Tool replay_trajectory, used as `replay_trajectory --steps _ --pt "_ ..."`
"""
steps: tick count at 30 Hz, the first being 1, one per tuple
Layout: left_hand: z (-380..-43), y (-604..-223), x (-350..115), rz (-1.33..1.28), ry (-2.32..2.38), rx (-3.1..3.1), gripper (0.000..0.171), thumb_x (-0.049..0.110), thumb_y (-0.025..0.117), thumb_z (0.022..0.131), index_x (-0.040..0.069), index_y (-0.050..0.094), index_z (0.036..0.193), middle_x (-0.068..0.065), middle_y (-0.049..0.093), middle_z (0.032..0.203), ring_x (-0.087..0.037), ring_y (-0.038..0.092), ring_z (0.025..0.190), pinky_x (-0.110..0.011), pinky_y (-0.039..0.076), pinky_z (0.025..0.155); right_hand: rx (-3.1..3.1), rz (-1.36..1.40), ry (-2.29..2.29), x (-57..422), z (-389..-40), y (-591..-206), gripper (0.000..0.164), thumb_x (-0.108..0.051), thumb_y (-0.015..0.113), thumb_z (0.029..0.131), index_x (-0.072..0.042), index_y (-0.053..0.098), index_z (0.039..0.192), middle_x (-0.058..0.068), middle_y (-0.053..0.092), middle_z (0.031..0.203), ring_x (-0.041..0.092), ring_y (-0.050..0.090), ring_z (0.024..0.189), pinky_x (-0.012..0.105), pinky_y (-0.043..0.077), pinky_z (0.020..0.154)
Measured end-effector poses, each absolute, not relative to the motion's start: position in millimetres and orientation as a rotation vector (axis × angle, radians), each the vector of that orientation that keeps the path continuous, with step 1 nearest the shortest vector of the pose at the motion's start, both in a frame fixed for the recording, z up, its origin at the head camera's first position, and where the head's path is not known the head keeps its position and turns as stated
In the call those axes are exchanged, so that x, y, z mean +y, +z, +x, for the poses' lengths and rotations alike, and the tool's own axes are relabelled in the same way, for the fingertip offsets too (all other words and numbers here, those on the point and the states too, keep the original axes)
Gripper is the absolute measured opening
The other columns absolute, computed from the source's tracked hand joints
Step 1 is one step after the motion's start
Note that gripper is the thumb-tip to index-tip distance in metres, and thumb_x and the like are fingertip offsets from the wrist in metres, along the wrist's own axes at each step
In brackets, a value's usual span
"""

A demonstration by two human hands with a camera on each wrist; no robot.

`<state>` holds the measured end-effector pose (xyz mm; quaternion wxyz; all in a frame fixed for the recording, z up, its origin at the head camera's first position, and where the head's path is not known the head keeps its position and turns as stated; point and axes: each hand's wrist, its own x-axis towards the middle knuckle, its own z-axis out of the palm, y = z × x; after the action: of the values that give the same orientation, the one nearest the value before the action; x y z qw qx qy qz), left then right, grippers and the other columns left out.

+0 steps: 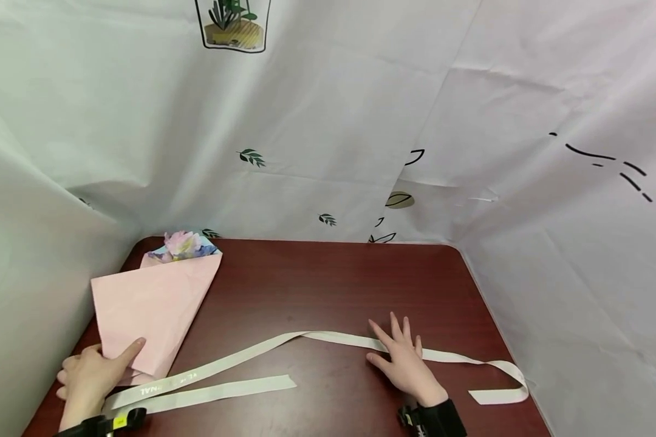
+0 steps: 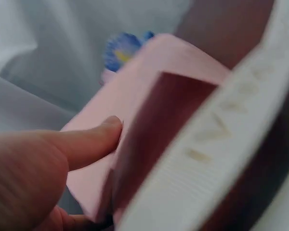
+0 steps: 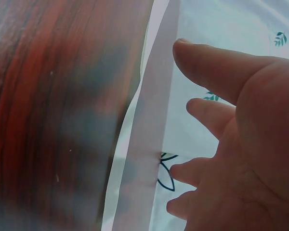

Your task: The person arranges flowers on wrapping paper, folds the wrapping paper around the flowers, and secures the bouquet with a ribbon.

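Note:
At the table's left lies a bouquet in pink wrapping paper, with pink and blue flowers at its top end. My left hand pinches the lower left of the wrapping, the thumb lying on the paper; some fingers are hidden behind it. A long whitish ribbon with printed letters runs from beside the left wrist across to the right. Its loose end lies nearer the front. Over the right part of the ribbon, my right hand is spread with its fingers straight, holding nothing.
The dark red-brown table has rounded far corners. White cloth with leaf and line prints hangs behind it and on both sides. Towards the table's right edge the ribbon folds back in a loop.

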<state>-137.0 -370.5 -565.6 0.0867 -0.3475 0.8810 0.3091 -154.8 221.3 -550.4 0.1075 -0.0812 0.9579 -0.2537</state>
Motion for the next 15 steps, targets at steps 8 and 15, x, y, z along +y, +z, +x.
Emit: replay_trajectory --steps 8,15 --pt "-142 -575 -379 -1.002 0.848 2.674 0.1 0.075 0.059 0.085 -0.016 0.045 0.124 -0.048 0.034 0.112 -0.064 0.031 0.108 -0.07 0.028 0.083 2.817 -0.256 -0.748 219 -154 -548 0.065 -0.037 0.066 0.098 -0.029 0.039 0.157 0.02 0.004 0.168 0.048 -0.005 0.152 0.079 0.002 0.108" --pt "-144 -578 -379 -1.063 0.953 2.702 0.095 0.061 0.066 0.089 -0.017 0.038 0.135 -0.045 0.041 0.125 -0.065 0.036 0.113 -0.069 0.032 0.087 2.806 -0.249 -0.743 220 -152 -545 0.064 -0.037 0.066 0.099 -0.028 0.041 0.157 0.02 0.004 0.169 0.048 -0.004 0.152 0.079 0.002 0.109"
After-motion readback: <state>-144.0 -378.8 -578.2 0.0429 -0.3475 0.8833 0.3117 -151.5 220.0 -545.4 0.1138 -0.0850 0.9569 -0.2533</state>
